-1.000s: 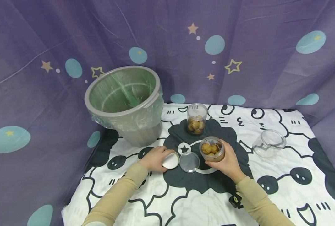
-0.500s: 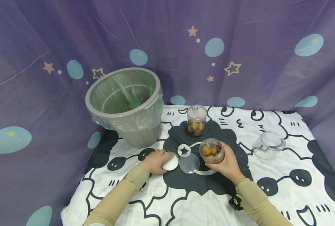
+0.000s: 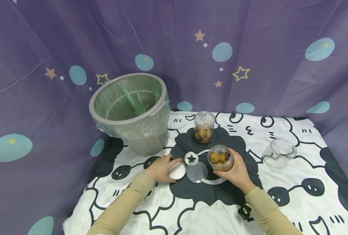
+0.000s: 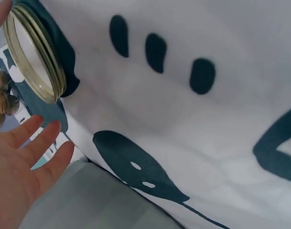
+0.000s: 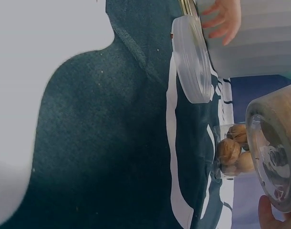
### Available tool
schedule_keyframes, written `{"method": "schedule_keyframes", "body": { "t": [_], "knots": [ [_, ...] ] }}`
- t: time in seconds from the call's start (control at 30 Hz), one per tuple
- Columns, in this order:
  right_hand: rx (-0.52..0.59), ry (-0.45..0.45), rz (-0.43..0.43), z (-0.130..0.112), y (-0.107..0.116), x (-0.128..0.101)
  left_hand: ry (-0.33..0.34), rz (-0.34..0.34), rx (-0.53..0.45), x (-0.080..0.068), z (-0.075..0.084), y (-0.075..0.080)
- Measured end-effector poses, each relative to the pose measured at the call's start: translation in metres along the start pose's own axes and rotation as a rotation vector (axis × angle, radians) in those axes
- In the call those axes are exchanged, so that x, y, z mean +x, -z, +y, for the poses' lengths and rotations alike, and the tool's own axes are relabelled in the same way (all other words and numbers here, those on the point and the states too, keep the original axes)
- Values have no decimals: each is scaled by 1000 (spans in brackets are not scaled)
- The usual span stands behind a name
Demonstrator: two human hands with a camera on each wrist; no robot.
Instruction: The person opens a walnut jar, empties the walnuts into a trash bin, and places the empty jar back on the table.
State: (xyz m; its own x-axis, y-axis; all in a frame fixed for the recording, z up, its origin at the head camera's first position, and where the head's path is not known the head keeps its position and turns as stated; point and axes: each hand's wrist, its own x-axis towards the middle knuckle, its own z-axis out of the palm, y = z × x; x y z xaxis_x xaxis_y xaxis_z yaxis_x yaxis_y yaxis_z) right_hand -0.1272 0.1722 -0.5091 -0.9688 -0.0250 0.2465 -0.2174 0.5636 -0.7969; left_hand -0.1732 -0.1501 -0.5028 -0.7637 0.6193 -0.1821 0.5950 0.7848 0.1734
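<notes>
My right hand grips an open clear jar of walnuts, held tilted just above the cloth; the right wrist view shows the jar's base from below. My left hand lies open beside a gold-rimmed white lid on the cloth. In the left wrist view its fingers are straight and stand apart from the lid. A clear plastic lid lies flat between the two hands and also shows in the right wrist view.
A grey bin lined with a plastic bag stands at the back left. A closed jar of walnuts stands behind the hands. An empty glass jar lies on its side at the right. The cartoon-print cloth covers the table.
My left hand has lowered the white lid onto the cloth and its fingers have straightened off it. The right hand keeps hold of the walnut jar in much the same place.
</notes>
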Motion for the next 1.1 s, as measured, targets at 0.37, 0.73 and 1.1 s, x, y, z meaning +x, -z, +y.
{"method": "schedule_keyframes", "body": {
  "t": [0.37, 0.73, 1.1],
  "knots": [
    [10, -6, 2, 2, 0, -1, 19, 48, 1, -1, 1, 7],
    [3, 4, 12, 4, 0, -2, 3, 234, -23, -5, 13, 18],
    [4, -15, 7, 4, 1, -2, -86, 357, -49, -9, 29, 45]
  ]
}}
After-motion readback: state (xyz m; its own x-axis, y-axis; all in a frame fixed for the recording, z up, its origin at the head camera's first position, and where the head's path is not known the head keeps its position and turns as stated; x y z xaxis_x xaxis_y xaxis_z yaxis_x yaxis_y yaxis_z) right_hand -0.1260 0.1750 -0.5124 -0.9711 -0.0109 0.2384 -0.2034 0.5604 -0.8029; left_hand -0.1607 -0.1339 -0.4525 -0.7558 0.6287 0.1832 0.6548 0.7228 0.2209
